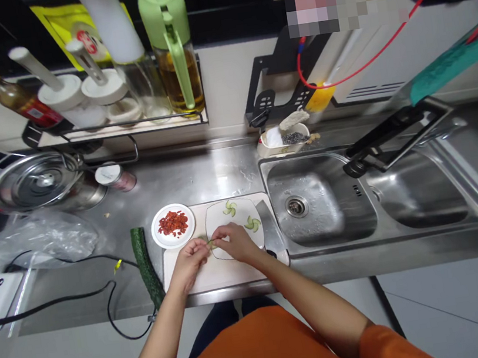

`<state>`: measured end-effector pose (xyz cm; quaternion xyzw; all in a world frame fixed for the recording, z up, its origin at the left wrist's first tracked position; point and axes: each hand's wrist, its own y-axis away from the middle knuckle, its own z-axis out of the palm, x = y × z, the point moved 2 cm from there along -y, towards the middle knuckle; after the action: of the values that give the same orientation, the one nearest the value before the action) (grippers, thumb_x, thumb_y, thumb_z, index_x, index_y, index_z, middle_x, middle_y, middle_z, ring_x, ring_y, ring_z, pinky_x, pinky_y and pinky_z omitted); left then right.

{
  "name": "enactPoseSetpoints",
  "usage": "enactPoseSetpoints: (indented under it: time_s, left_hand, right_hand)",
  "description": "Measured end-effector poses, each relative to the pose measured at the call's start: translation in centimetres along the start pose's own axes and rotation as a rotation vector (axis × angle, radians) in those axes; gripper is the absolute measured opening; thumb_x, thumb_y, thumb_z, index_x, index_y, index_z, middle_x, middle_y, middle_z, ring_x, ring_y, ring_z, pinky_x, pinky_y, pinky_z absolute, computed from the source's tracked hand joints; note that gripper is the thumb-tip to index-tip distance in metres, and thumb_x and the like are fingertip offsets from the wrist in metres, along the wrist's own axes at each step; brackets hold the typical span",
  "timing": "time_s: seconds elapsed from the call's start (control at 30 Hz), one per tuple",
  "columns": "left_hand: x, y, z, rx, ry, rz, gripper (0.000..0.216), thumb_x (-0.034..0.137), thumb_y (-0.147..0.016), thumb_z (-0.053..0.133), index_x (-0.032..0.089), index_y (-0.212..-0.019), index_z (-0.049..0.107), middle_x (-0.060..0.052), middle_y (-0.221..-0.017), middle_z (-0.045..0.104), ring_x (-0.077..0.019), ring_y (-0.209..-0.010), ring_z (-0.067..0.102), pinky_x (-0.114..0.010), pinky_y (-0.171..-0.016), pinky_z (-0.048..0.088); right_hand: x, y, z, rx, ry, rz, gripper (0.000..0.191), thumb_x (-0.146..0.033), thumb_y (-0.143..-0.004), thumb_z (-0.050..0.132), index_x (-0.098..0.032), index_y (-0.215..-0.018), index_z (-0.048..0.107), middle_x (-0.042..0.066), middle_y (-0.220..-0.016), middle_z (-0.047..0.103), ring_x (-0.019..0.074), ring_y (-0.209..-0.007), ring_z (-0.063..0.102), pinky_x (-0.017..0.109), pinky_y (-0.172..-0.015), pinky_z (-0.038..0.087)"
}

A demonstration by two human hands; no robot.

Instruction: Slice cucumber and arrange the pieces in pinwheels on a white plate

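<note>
My left hand [192, 261] and my right hand [235, 242] meet over the near left edge of a white plate [214, 217]. Fingertips of both are pinched on a small green piece, apparently a cucumber slice [211, 244], mostly hidden by the fingers. Green cucumber slices form two little pinwheels [253, 223] on the plate, one at its far side and one at its right. Under the plate is a pale cutting board [170, 267]. A knife [268, 222] lies along its right side, partly hidden. Chopped red pieces [173, 224] fill a round white dish [156, 235] left of the plate.
A whole cucumber [144, 263] lies left of the board, beside a black cable [81, 295]. The double sink [321, 197] is at the right. Behind stand a lidded pot [44, 181], a small jar [115, 177] and a rack [134, 128] of bottles.
</note>
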<state>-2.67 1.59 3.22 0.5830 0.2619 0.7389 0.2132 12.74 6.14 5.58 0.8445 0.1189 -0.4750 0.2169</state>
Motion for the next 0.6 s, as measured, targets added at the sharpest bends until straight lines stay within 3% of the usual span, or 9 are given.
enactPoseSetpoints:
  time_s: [0.1, 0.23, 0.4, 0.6]
  left_hand:
    - [-0.6, -0.1, 0.3, 0.001, 0.185, -0.228, 0.029, 0.039, -0.075, 0.069, 0.015, -0.086, 0.056, -0.002, -0.070, 0.063, -0.0079, -0.057, 0.058, -0.014, -0.046, 0.040]
    - [-1.4, -0.4, 0.8, -0.124, 0.347, -0.438, 0.023, 0.034, -0.088, 0.053, 0.012, -0.093, 0.058, -0.007, -0.075, 0.065, -0.0070, -0.056, 0.059, -0.013, -0.045, 0.044]
    - [-1.2, -1.1, 1.2, -0.149, 0.390, -0.397, 0.012, 0.017, -0.084, 0.058, 0.011, -0.093, 0.061, -0.006, -0.076, 0.064, -0.0059, -0.058, 0.059, -0.013, -0.050, 0.047]
    - [-0.7, -2.3, 0.8, -0.077, 0.350, -0.277, 0.024, 0.009, -0.070, 0.069, 0.012, -0.094, 0.066, -0.004, -0.074, 0.065, -0.0035, -0.054, 0.055, -0.012, -0.049, 0.044]
  right_hand:
    - [0.2, 0.1, -0.6, 0.016, -0.062, 0.006, 0.007, -0.025, -0.079, 0.063, -0.021, -0.079, 0.069, -0.001, -0.078, 0.068, 0.0149, -0.082, 0.057, 0.025, -0.072, 0.039]
    - [0.4, 0.1, -1.2, -0.009, -0.097, -0.012, 0.007, -0.022, -0.077, 0.063, -0.021, -0.078, 0.070, -0.001, -0.078, 0.067, 0.0148, -0.083, 0.057, 0.024, -0.072, 0.040]
    - [0.9, 0.0, -1.5, -0.069, -0.090, -0.014, 0.009, -0.024, -0.078, 0.063, -0.021, -0.077, 0.071, 0.000, -0.076, 0.067, 0.0149, -0.083, 0.058, 0.023, -0.069, 0.040]
    - [2.5, -1.0, -1.3, -0.078, -0.087, 0.039, 0.009, -0.024, -0.076, 0.063, -0.019, -0.077, 0.070, -0.002, -0.074, 0.066, 0.0118, -0.073, 0.057, 0.021, -0.066, 0.040]
